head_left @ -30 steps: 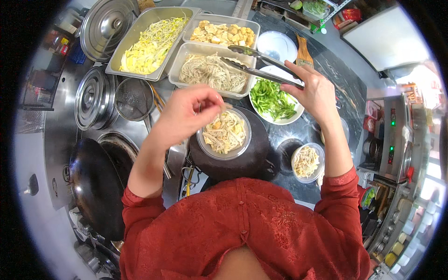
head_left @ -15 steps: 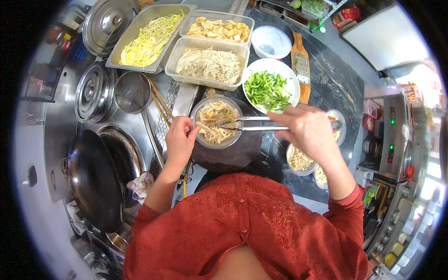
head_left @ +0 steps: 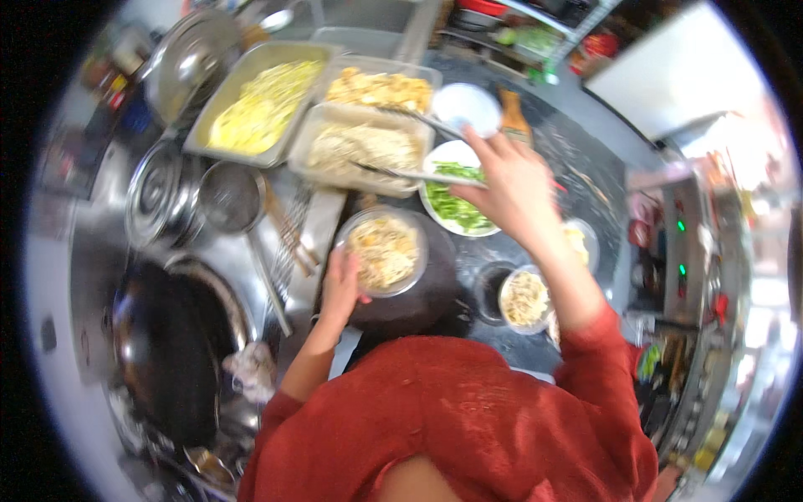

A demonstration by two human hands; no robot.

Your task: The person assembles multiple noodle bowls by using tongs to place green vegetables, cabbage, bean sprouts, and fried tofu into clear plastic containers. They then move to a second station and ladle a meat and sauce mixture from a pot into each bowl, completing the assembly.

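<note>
My left hand (head_left: 339,287) grips the left side of a round clear plastic bowl (head_left: 421,266), which holds pale shreds and yellow-orange pieces. The bowl stands on a dark round board (head_left: 439,293). Metal tongs (head_left: 431,176) are in my right hand (head_left: 514,176), their arms spread wide. Their tips hover over a plastic tub (head_left: 347,182) of pale thin shreds (head_left: 360,149); contact cannot be made out through the blur. Below my right hand, a white bowl (head_left: 428,201) of cut green vegetable is partly covered by hand and tongs.
Behind the shreds stands a tub of golden-brown pieces (head_left: 381,88), beside a metal pan of yellow sprouts (head_left: 272,105). A strainer (head_left: 230,197) and a black wok (head_left: 163,360) are at left. Several filled bowls, one with pale strips (head_left: 525,299), stand at right.
My right hand has lifted the tongs from the clear bowl and moved them up to the shred tub, opening them. The bowl's contents look different, with yellow-orange pieces on top. The view has shifted.
</note>
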